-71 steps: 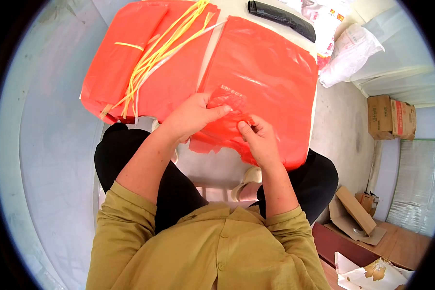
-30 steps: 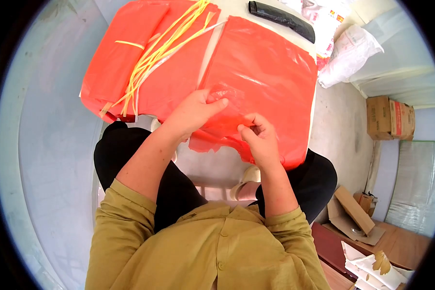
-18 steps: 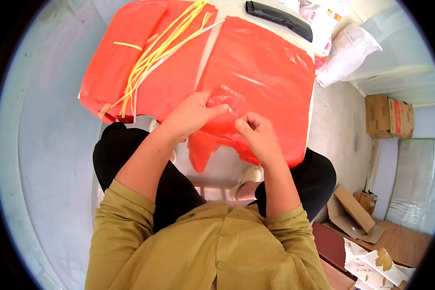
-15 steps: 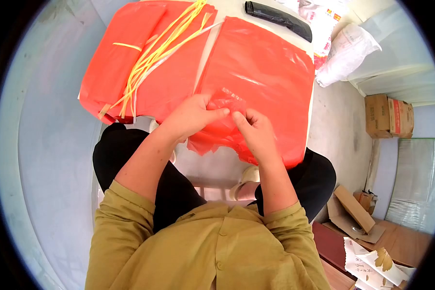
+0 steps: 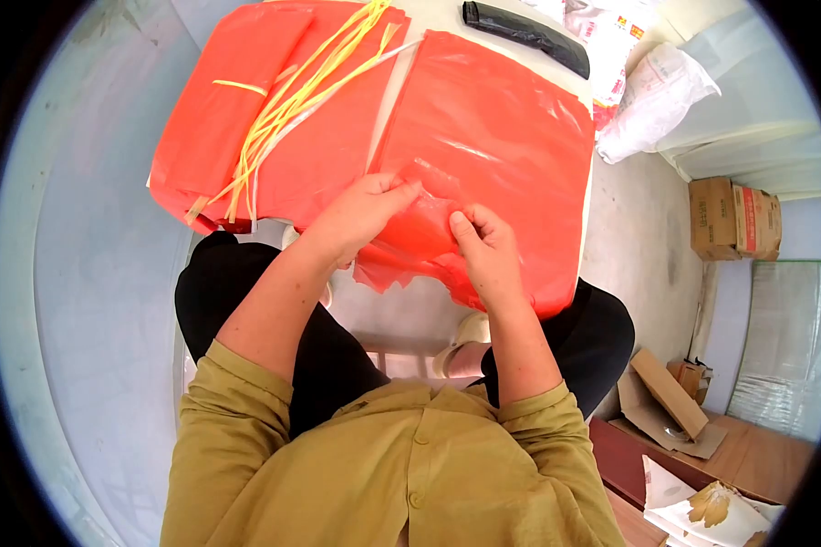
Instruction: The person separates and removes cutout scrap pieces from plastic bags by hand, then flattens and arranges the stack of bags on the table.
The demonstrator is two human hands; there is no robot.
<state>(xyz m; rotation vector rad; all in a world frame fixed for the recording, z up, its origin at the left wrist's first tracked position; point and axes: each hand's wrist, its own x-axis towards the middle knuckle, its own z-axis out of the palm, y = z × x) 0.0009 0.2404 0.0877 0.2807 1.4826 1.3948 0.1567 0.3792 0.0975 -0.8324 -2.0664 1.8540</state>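
Observation:
A stack of red plastic bags (image 5: 497, 118) lies on the right part of the table, its near end hanging over the edge. My left hand (image 5: 367, 214) pinches the thin film of a red plastic bag (image 5: 420, 223) at the stack's near end. A short distance to the right, my right hand (image 5: 485, 246) grips the same film between thumb and fingers. Between the hands the film is spread and looks thin and wrinkled. Its lower edge is ragged and hangs above my lap.
More red bags (image 5: 337, 100) lie at the left, with yellow strips (image 5: 287, 109) across them. A black plastic roll (image 5: 524, 38) rests at the table's far edge. White sacks (image 5: 657, 100) and a cardboard box (image 5: 734, 219) stand to the right. Flattened cardboard (image 5: 670, 401) lies lower right.
My hands have moved apart, the left slightly up and left, the right slightly to the right. The red film between them is spread wider.

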